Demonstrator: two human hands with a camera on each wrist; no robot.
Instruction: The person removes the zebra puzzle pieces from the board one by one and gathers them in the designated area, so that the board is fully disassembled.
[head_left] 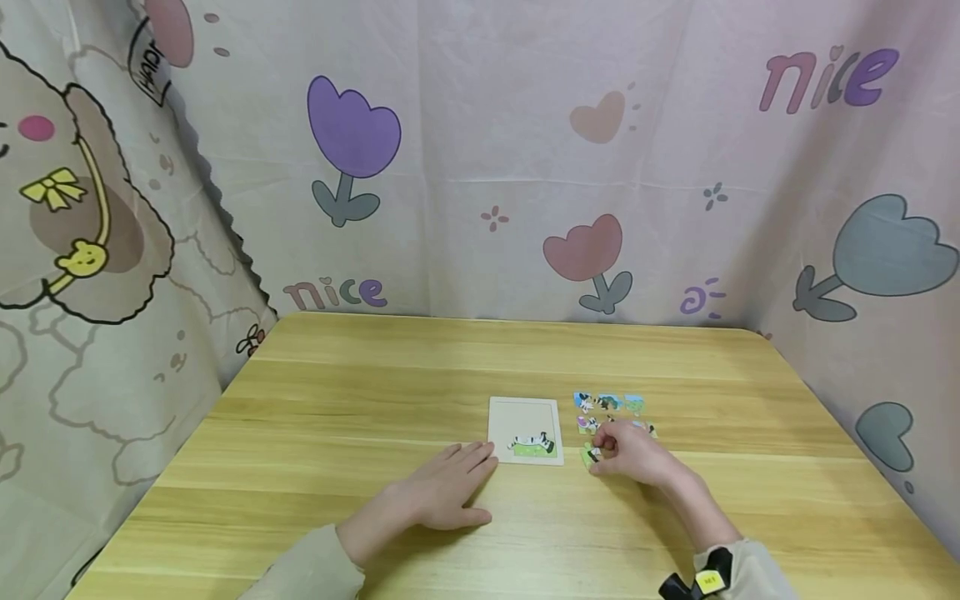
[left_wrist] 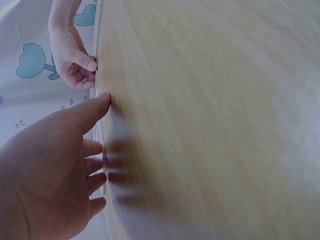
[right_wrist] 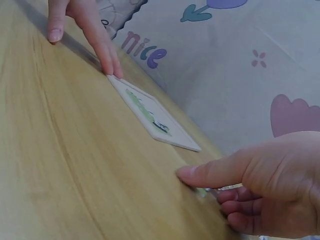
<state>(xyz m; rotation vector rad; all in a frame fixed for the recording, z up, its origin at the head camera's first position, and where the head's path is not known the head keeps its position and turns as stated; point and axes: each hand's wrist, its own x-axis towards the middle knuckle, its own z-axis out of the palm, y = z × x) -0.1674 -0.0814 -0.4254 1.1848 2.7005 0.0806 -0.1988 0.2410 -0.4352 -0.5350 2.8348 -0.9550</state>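
A white square puzzle board (head_left: 522,421) lies on the table, with a spotted animal on green fitted along its lower right. My left hand (head_left: 450,487) rests on the table with fingers spread and fairly straight, its fingertips at the board's left edge. To the right of the board, my right hand (head_left: 633,450) pinches a green puzzle piece (head_left: 587,457) between thumb and curled fingers, low over the tabletop. In the right wrist view only a sliver of that piece shows beyond the thumb (right_wrist: 192,174). Several colourful puzzle pieces (head_left: 609,402) lie in rows just behind this hand, which partly hides the nearer row.
The wooden table (head_left: 337,400) carries the board and the loose pieces. A printed curtain (head_left: 465,125) with tulips and lettering hangs along its far edge and both sides. A black strap with a yellow tag (head_left: 708,581) sits at the right wrist.
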